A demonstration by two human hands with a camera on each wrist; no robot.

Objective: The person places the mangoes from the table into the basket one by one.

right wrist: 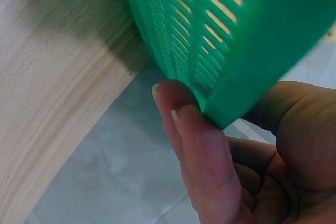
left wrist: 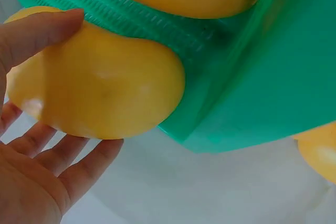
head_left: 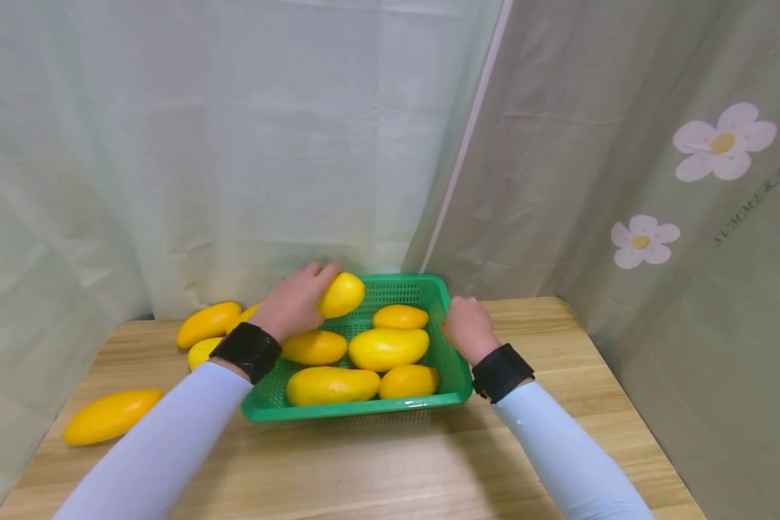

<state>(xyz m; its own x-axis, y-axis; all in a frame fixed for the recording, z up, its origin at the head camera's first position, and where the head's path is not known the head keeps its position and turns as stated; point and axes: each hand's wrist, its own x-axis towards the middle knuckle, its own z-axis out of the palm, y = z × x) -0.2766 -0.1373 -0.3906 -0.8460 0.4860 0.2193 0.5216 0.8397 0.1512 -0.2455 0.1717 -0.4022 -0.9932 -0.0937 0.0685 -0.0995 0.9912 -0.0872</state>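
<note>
Yellow mango (head_left: 341,295) is up in the left hand (head_left: 292,303), thumb on one side, fingers on the other, over the green basket (head_left: 364,409). Right hand (head_left: 471,328) pinches the basket's rim on its side, probably just to keep it steady. Five more mangoes (head_left: 388,349) lie between the hands, and loose ones (head_left: 113,417) sit on the bench (head_left: 364,469), left of the left hand.
</note>
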